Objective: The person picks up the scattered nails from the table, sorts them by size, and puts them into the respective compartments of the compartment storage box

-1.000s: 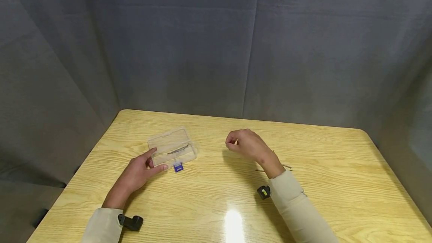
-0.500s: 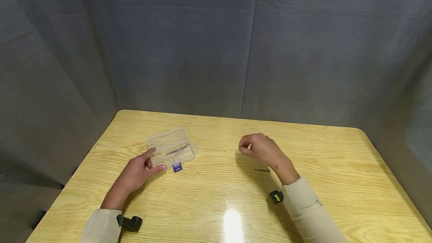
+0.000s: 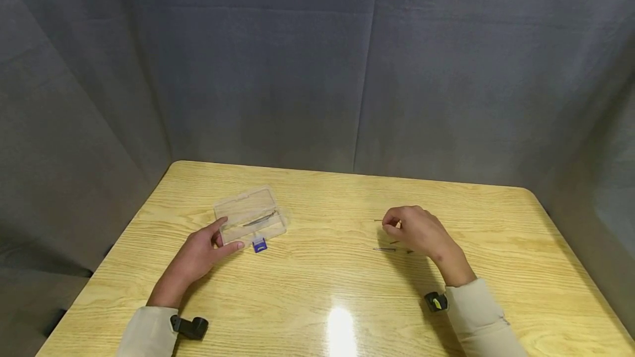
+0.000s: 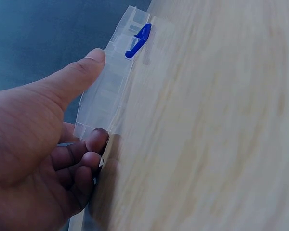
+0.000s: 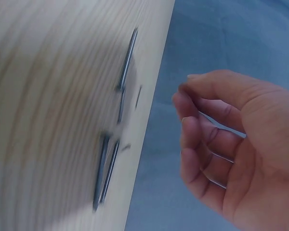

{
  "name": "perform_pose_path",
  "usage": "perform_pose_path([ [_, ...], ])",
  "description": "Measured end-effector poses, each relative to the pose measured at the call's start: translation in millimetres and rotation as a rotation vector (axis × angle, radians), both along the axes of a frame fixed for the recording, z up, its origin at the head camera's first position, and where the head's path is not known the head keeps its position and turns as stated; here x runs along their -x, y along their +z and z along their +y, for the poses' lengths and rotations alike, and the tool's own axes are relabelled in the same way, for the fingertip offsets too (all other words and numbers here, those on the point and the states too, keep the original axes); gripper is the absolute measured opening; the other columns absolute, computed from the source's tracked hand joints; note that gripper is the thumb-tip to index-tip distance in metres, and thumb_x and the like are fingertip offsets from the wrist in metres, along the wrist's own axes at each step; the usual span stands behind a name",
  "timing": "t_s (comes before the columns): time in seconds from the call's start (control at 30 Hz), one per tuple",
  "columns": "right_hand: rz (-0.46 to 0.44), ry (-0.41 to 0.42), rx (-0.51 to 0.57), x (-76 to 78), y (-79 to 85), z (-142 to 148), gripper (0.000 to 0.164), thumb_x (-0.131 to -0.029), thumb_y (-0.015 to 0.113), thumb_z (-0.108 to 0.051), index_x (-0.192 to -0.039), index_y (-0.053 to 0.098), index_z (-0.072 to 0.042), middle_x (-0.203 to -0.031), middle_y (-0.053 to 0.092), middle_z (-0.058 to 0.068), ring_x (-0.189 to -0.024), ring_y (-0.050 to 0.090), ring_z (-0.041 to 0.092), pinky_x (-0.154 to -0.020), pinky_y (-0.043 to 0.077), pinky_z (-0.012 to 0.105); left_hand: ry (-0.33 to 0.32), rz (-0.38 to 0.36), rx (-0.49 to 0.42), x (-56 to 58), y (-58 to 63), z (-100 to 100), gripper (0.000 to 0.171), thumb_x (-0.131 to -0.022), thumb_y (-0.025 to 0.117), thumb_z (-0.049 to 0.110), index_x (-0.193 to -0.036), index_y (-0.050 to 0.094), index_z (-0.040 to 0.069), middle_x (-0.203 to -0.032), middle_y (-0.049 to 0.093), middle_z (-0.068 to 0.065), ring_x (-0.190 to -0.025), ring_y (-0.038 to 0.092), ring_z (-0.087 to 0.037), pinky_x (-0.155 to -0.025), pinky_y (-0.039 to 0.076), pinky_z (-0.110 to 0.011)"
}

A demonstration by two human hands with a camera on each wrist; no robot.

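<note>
My left hand (image 3: 200,252) holds a clear plastic box (image 3: 245,205) by its near left corner. The box lies with its lid raised at the back and its blue latch (image 3: 259,244) toward me; thin metal nails (image 3: 260,218) rest inside. In the left wrist view, the thumb lies along the box wall (image 4: 103,96) with fingers under the corner. My right hand (image 3: 416,230) hovers over loose nails (image 3: 385,249), its fingers loosely curved and nothing visible between them. The right wrist view shows several nails (image 5: 129,57) on the wood, apart from the fingertips.
The wooden table (image 3: 307,280) has rounded far corners. A grey curtain (image 3: 268,81) hangs behind it and along both sides. A bright reflection shows on the tabletop near the front. Each wrist carries a small black camera (image 3: 190,326).
My right hand has moved to the right and a little nearer, from beside the box to above the loose nails. The left hand and box have stayed in place.
</note>
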State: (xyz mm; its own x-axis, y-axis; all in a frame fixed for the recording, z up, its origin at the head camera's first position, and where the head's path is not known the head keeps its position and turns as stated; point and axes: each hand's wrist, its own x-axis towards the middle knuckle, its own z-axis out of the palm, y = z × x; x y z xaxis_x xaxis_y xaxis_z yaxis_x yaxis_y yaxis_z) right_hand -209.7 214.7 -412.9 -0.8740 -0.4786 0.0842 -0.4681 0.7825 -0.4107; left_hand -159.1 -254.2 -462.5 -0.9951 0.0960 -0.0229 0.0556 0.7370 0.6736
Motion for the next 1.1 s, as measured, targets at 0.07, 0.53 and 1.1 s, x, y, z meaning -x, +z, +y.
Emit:
perform_pose_path([
  [0.07, -0.003, -0.010, 0.003, -2.2, -0.3, 8, 0.009, -0.100, 0.069, -0.013, -0.103, 0.078, -0.011, -0.092, 0.071, -0.004, -0.066, 0.055, 0.006, -0.060, 0.046, 0.034, -0.003, 0.004, 0.002, -0.1, -0.2, 0, 0.087, -0.096, 0.074, 0.044, -0.155, 0.036, -0.009, -0.083, 0.052, -0.003, -0.066, 0.043, -0.018, -0.068, 0.039, -0.037],
  [0.53, -0.066, -0.082, -0.032, -11.9, -6.0, 51, 0.004, -0.097, 0.074, -0.015, -0.098, 0.077, -0.012, -0.090, 0.069, -0.002, -0.062, 0.052, 0.010, -0.059, 0.044, 0.035, -0.004, 0.025, 0.016, 0.2, -1.4, -1, 0.087, -0.096, 0.075, 0.044, -0.153, 0.038, -0.010, -0.082, 0.052, -0.003, -0.066, 0.043, -0.019, -0.068, 0.039, -0.037],
  [1.1, -0.110, -0.076, -0.039, -19.7, -17.2, 72, 0.004, -0.096, 0.074, -0.010, -0.097, 0.076, -0.012, -0.087, 0.067, -0.005, -0.070, 0.054, 0.010, -0.062, 0.046, 0.034, -0.007, 0.020, 0.000, -0.3, -1.8, 0, 0.088, -0.095, 0.074, 0.046, -0.153, 0.038, -0.010, -0.083, 0.052, -0.003, -0.066, 0.043, -0.019, -0.067, 0.038, -0.037],
])
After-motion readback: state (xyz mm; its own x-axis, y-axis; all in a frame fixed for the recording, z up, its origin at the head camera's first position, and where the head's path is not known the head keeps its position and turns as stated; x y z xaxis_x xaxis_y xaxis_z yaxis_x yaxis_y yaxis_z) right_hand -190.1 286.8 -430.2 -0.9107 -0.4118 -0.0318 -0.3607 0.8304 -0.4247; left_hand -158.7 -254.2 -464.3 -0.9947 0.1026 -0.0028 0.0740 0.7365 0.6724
